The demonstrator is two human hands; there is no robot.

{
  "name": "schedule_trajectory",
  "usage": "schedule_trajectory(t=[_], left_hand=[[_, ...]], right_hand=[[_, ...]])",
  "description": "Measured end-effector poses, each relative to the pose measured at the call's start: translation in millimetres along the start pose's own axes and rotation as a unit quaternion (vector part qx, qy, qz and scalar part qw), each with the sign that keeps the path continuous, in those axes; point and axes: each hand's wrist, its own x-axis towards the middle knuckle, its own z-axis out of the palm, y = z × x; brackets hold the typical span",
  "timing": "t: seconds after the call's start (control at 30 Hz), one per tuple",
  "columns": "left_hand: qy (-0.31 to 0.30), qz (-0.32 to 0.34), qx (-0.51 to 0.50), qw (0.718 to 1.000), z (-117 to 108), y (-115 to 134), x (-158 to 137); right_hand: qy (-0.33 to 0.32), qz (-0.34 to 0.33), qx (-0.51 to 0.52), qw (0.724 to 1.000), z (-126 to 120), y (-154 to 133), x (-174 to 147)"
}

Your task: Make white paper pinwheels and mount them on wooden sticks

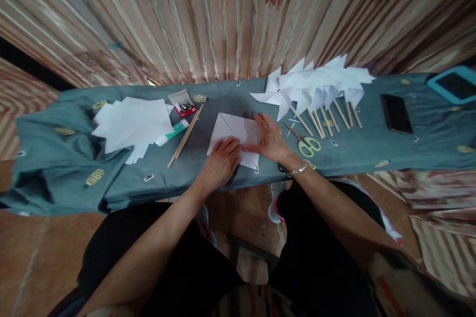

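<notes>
A square of white paper (pixel 241 130) with cut lines running in from its corners lies on the cloth in front of me. My left hand (pixel 222 161) rests on its lower left part, palm down with the fingers extended. Against the right edge of the paper is my right hand (pixel 270 139), its thumb spread from the fingers and lying over the sheet. Both hands touch the square, and part of it is hidden under them. Just right of my right hand are scissors (pixel 308 145) with light green handles.
Finished paper pinwheels (pixel 316 84) on wooden sticks lie overlapped at the back right. Leftward are a stack of white paper (pixel 137 121), a glue tube (pixel 173 132), a red box of pins (pixel 185 108) and loose sticks (pixel 188 133). A phone (pixel 396 114) and a blue-framed device (pixel 455 85) lie far right.
</notes>
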Motion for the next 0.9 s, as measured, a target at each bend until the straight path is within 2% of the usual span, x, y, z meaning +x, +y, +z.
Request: schedule_trajectory(t=[0.17,0.37,0.6,0.73,0.9], left_hand=[[0.008,0.001,-0.001,1.000,2,-2,-2],[0.027,0.010,-0.013,1.000,6,-5,-3],[0.038,0.004,0.000,0.999,7,-2,-6],[0.043,0.009,0.008,0.999,1,4,-6],[0.059,0.011,0.000,0.998,-12,10,2]], right_hand=[[-0.025,-0.031,0.007,0.999,-7,5,-10],[-0.059,-0.029,0.025,0.998,-12,11,-28],[-0.010,-0.051,0.111,0.992,-16,21,-38],[0.040,-0.056,0.144,0.987,-16,16,-25],[0.085,-0.081,0.172,0.978,-9,-4,-5]])
